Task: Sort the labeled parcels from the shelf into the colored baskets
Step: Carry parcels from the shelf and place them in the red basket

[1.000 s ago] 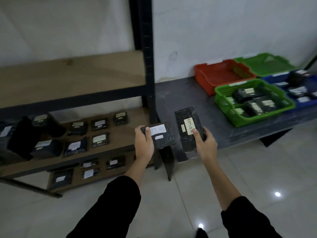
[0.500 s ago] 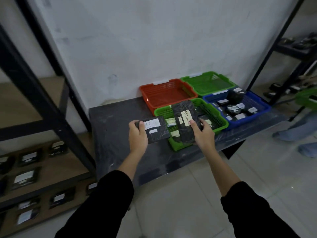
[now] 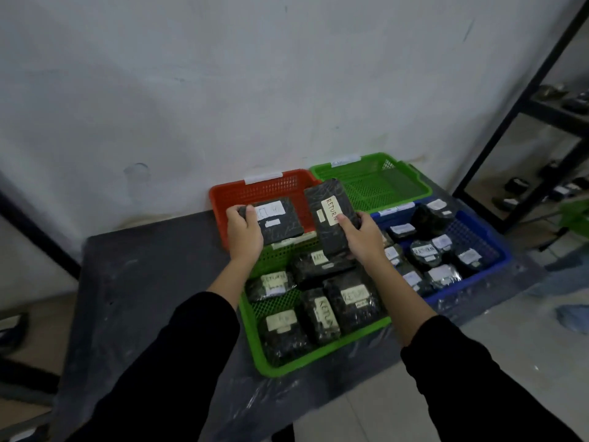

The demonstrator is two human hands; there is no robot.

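Seen from the head camera, the left hand (image 3: 243,232) grips a black parcel with a white label (image 3: 277,220) by its left end, above the red basket (image 3: 271,189). The right hand (image 3: 363,237) curls round a second parcel marked RETURN (image 3: 331,215), tilted over the far edge of the near green basket (image 3: 255,342). That basket holds several labelled parcels (image 3: 350,298). The blue basket (image 3: 503,253) beside it holds more, and both stand on the dark table (image 3: 143,282).

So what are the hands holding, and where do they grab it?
The left hand grips the left parcel by its left end. The right hand grips the RETURN parcel by its lower right edge, thumb on top.
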